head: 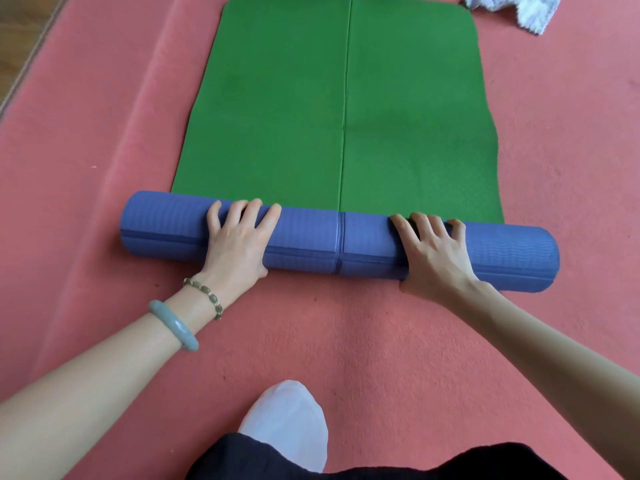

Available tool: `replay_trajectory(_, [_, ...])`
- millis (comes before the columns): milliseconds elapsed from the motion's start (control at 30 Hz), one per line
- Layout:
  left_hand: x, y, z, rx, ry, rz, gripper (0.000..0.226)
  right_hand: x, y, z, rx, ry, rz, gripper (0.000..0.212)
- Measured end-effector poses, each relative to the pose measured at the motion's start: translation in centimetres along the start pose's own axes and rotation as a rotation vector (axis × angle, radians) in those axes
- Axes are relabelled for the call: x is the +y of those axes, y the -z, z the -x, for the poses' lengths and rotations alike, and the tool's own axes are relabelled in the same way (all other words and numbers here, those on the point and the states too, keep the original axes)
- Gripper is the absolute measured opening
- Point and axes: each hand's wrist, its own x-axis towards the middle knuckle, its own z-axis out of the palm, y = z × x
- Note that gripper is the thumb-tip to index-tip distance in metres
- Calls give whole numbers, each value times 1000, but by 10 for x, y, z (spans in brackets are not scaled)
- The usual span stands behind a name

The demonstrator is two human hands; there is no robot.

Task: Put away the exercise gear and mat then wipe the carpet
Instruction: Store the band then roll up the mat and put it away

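Mat [343, 98] lies lengthwise on the red carpet [346, 323], green face up, its far end flat, with a crease running down the middle. Its near end is wound into a thick roll [311, 237] that shows the blue underside and lies crosswise, left to right.

Both hands are on the roll. The left hand [239, 237] sits left of the crease. Its grip is spread, with four fingers fanned over the top, their tips at the far side, and the thumb tucked against the near side. The right hand [433, 251] sits right of the crease. Its grip is held closer together, with the fingertips hooked over the far top edge and the heel of the hand low on the near side.

The left wrist carries a bead bracelet [204, 296] and, nearer the elbow, a pale green bangle [173, 325].

A white fluffy cloth [512, 8] lies on the carpet at the far right, just beside the mat's far corner. Wooden floor [20, 36] shows at the far left, past the carpet's edge. Nearest of all, a foot in a white sock [287, 424] rests on the carpet.
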Motion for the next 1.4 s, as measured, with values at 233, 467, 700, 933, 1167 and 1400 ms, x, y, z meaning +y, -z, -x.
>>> replay_trajectory(233, [9, -3, 44, 9, -49, 11, 108, -14, -1, 49, 5, 23, 13, 103])
replay_trajectory(467, [1, 15, 18, -244, -119, -37, 109, -4, 14, 29, -269, 28, -7, 104])
replay_trajectory(700, [-8, 36, -45, -609, -141, 29, 110, 13, 41, -26, -648, -3, -129, 120])
replay_trajectory(933, [-13, 48, -75, -827, -124, 65, 118, -3, 23, 30, -71, -13, -99, 124])
replay_trajectory(1167, [-16, 50, -76, -823, -79, 145, 117, 1, -9, 44, 65, -60, -34, 129])
replay_trajectory(1400, [-22, 26, -7, -163, -94, 161, 106, 19, 3, 12, -49, -32, -24, 135])
